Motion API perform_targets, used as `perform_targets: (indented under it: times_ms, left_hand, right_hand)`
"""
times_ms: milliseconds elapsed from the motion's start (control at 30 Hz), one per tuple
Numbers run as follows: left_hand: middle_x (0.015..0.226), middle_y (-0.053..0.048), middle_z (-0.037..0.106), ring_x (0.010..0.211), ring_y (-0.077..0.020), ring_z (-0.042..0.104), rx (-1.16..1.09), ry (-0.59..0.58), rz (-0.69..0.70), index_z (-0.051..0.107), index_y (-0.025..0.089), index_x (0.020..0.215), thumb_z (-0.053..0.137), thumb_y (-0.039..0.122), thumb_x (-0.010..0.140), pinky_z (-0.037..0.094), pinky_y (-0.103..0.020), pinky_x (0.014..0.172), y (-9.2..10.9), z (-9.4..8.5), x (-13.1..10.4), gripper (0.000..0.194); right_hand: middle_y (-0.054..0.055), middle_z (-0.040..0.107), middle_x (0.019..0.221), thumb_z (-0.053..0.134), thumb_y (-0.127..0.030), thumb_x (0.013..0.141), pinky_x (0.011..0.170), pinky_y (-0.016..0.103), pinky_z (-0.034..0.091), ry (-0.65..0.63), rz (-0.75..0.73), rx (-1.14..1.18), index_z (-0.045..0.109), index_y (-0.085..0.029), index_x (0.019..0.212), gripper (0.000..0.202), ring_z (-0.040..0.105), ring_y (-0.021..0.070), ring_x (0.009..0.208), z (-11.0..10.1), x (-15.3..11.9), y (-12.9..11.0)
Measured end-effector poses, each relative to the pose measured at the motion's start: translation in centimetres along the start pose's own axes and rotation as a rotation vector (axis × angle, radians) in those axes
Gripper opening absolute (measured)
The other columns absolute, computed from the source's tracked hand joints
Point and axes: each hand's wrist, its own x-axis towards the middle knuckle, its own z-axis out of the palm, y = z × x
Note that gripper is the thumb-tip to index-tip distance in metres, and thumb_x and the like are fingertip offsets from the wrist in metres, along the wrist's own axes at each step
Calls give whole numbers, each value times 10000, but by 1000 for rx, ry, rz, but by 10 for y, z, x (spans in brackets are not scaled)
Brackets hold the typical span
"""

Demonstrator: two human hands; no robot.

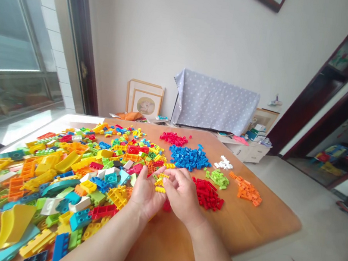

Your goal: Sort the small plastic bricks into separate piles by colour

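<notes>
1. Yellow, glossy plastic makes up the small toy bricks (160, 189) gathered at the person's hands, above the near middle of the wooden table (244, 228).
2. These bricks are short and blocky, with little studs; several lie loosely together at different angles, one of them lower than the others, near the heel of the right thumb.
3. The left hand (146, 194) is turned palm up, spread into a shallow cup, with the yellow bricks resting on its fingers and palm.
4. The right hand (184, 193) arches over from the other side, thumb and fingers bent in at the same bricks; they are small and partly covered, so I cannot tell whether it pinches one.
5. Left of the hands spreads a mixed heap (71, 176) of larger bricks in yellow, orange, green, blue, red and white, including curved pieces.
6. Just beyond the right hand sits a red pile (206, 194), with a blue pile (191, 157) behind it and a crimson pile (174, 138) farther back.
7. Farther right lie a lime-green pile (219, 178), a white pile (224, 163) and an orange pile (246, 190).
</notes>
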Motion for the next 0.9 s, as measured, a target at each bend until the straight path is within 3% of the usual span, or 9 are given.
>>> perform_targets:
  times_ms: [167, 300, 467, 567, 667, 733, 900]
  left_hand:
    - [1012, -174, 695, 1024, -340, 712, -2, -19, -21, 609, 123, 1088, 374, 534, 1004, 578, -519, 910, -1, 0, -1, 480]
    - [1030, -172, 702, 1051, -341, 707, -12, -22, -17, 601, 116, 1162, 366, 529, 1008, 568, -519, 935, 1, -4, 2, 500]
    - [1100, -196, 692, 1088, -346, 697, -13, -44, -58, 583, 102, 1227, 328, 554, 1015, 563, -522, 942, 2, -8, 5, 560]
    - [1146, -204, 679, 1088, -341, 697, -23, -22, -24, 577, 121, 1250, 347, 545, 1015, 588, -519, 894, 2, -6, 4, 536]
    - [1184, -211, 666, 1057, -318, 708, -40, 17, 1, 574, 130, 1270, 389, 492, 1016, 615, -503, 851, 1, -2, 5, 479]
    - [1201, -216, 659, 1037, -303, 717, -44, 63, 4, 569, 127, 1275, 460, 405, 1003, 631, -485, 834, 0, 0, 6, 403]
    - [1232, -199, 662, 1016, -262, 736, -6, 153, 29, 574, 138, 1283, 554, 65, 907, 659, -400, 810, -3, 3, 9, 383]
  right_hand:
    - [95, 641, 1209, 647, -304, 883, 1041, 461, 431, -8, -118, -344, 747, -268, 1089, 232, 551, 287, 1165, 7, 14, -1]
    - [66, 665, 1257, 682, -287, 838, 1053, 477, 403, -113, -79, -419, 767, -278, 964, 152, 526, 301, 1224, 18, 21, 4]
    - [27, 716, 1136, 696, -189, 757, 1022, 446, 417, -85, -43, -279, 749, -279, 813, 118, 575, 265, 1149, 27, 26, 9]
    - [35, 723, 1007, 688, -269, 801, 910, 396, 483, -23, 58, 42, 736, -250, 835, 62, 629, 232, 1007, 26, 31, 8]
    - [23, 700, 877, 677, -426, 842, 715, 308, 505, 126, 243, 407, 705, -218, 943, 233, 637, 181, 805, 13, 38, 10]
    - [16, 689, 868, 707, -478, 810, 650, 266, 482, 278, 309, 521, 680, -203, 969, 318, 620, 154, 744, -3, 43, 19]
    - [43, 696, 904, 737, -501, 754, 602, 248, 452, 490, 365, 415, 689, -174, 999, 412, 610, 140, 702, -66, 52, 74]
